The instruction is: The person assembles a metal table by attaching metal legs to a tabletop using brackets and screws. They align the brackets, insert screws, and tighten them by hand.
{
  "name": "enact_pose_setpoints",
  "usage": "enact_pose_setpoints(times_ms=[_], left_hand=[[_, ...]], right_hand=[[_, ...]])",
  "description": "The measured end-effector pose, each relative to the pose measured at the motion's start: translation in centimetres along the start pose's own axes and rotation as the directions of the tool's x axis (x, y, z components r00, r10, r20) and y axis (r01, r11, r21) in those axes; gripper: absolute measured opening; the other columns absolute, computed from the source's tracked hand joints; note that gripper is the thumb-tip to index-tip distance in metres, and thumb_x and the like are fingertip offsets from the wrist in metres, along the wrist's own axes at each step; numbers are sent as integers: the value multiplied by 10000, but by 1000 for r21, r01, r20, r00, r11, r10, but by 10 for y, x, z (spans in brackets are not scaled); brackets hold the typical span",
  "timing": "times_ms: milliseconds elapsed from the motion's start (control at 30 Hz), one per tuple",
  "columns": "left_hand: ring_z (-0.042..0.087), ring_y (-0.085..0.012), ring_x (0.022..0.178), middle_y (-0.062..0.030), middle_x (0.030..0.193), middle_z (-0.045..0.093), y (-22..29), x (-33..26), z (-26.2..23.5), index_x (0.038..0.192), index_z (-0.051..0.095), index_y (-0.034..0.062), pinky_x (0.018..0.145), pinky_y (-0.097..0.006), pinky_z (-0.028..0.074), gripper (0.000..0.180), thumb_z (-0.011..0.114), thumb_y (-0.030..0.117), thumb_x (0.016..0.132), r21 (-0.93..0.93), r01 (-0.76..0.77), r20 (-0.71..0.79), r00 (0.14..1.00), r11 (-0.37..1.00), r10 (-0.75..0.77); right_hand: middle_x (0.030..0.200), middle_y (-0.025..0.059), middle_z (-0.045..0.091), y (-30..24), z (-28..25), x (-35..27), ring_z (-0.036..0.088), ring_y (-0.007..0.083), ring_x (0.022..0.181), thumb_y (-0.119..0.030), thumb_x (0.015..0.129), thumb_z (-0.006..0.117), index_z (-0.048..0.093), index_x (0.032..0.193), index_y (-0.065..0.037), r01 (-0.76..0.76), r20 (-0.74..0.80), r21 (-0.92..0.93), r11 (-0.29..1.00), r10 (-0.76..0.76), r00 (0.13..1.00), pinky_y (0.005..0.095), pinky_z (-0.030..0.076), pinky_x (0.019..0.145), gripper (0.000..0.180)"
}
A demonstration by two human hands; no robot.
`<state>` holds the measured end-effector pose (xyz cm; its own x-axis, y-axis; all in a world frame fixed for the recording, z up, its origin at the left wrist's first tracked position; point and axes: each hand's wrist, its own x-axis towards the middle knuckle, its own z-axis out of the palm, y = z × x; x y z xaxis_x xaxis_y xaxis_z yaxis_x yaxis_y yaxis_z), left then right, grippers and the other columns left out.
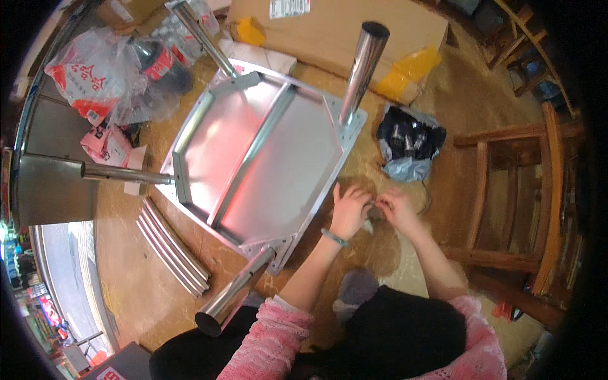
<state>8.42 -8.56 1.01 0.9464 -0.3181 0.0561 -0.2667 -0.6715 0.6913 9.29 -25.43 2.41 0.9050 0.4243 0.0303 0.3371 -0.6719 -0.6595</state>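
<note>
My left hand and my right hand meet to the right of an upturned metal table. Thumbs and fingers of both are pinched together around something small, mostly hidden, that I cannot make out. A whitish scrap shows just below the left fingers. On the table's silvery underside, a crossbar runs across the middle. Shiny tubular legs stand at its corners, one at the far right and one nearest me. Beyond my right hand lies an opened dark plastic bag with several small metal parts in it.
Several thin metal tubes lie on the floor left of the table. A wooden chair stands at the right. Behind are a large cardboard box, a dark bottle and a white-and-red plastic bag.
</note>
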Motion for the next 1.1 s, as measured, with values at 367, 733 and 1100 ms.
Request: enact_pose_setpoints(times_ms=[367,733,1100], left_hand=[[556,-232,847,-51,807,629,-27,6,44,794,661,81,860,-403,380,86,634,108,717,-384,171,-42,978,908,-202],[530,-113,631,-40,713,609,-5,25,83,774,627,-31,586,-247,426,80,577,30,790,-895,396,175,737,207,-652],[584,-341,722,-199,796,601,-4,29,78,845,630,30,635,-389,459,168,566,183,814,-369,139,-99,977,919,-187]], right_hand=[[734,132,534,3,12,2,525,331,752,-14,656,612,535,722,-21,-71,-38,-74,995,69,997,411,426,662,101],[736,127,527,-8,17,-22,521,307,727,30,658,610,510,690,-17,114,-347,-63,991,-129,929,392,435,639,115],[683,128,612,11,8,-9,602,319,685,-215,772,589,605,682,-79,-204,254,-567,798,405,878,419,462,611,163]])
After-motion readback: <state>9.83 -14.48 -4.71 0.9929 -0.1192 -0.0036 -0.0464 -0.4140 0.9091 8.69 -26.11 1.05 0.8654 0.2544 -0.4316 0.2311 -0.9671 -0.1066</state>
